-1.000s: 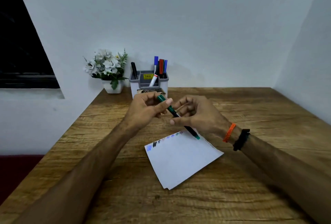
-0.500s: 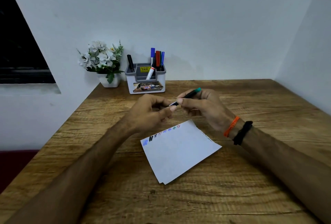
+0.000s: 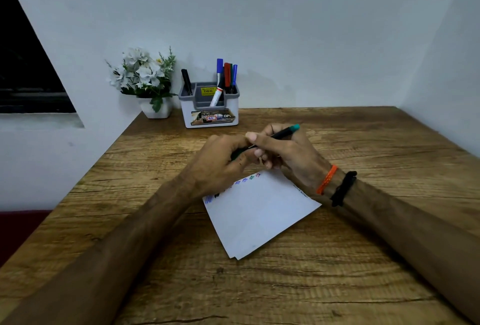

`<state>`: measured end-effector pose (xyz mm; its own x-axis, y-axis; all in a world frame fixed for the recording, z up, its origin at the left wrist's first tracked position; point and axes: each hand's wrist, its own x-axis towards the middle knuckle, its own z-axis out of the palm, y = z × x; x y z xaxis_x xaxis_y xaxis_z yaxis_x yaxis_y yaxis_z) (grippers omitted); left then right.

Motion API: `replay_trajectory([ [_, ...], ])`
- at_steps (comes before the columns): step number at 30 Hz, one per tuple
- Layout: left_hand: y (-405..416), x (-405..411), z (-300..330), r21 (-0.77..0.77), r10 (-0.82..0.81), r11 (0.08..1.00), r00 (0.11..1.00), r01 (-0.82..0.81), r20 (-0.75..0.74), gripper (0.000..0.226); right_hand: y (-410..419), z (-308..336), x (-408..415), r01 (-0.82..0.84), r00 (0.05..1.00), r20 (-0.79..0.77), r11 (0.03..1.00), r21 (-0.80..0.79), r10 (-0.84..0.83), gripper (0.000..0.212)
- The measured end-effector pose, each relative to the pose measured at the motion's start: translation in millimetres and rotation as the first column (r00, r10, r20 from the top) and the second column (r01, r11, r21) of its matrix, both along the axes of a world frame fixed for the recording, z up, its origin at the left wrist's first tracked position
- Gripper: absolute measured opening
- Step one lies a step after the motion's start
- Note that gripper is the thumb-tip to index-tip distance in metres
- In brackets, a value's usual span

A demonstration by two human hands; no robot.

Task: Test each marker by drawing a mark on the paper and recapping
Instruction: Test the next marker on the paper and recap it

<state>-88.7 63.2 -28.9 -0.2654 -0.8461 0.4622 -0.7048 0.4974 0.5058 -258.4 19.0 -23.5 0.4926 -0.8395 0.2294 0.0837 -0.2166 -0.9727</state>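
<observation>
right hand [image 3: 283, 150] pinches the marker [image 3: 284, 132] above the paper's [image 3: 259, 215] far edge; left hand [image 3: 220, 163] curls round its green cap [image 3: 235, 155]. a misaligned push could miss the tip, inking fingers.

The organizer [image 3: 209, 109] label reads "42" and "OPE"; yellow sticker illegible.

Both hands meet above white paper sheet [image 3: 259, 215] w/ coloured marks on wooden table [image 3: 337, 272]. Right hand [image 3: 288, 153] pinches black green-ended marker [image 3: 284, 133]; left hand [image 3: 220, 166] grips green cap [image 3: 237, 154].
</observation>
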Motion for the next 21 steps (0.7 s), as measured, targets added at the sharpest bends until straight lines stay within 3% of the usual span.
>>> replay_trajectory([
  [7, 1.0, -1.6, -2.0, -0.034, -0.030, 0.999, 0.999, 0.031, 0.014, 0.017, -1.2, -3.1, 1.1, -0.035, 0.999, 0.033, 0.999, 0.017, 0.035, 0.026],
  [13, 0.5, -1.3, -3.5, -0.014, 0.009, 1.000, 0.999, -0.010, -0.037, 0.029, -1.0, -2.8, 0.2, -0.073, 0.994, 0.089, 0.997, 0.016, 0.071, 0.028],
  [21, 4.3, -1.3, 1.9, 0.017, -0.010, 1.000, 0.997, 0.012, -0.074, 0.027, 3.2, 1.7, -2.5, -0.074, 0.992, 0.102, 0.997, 0.015, 0.072, 0.023],
])
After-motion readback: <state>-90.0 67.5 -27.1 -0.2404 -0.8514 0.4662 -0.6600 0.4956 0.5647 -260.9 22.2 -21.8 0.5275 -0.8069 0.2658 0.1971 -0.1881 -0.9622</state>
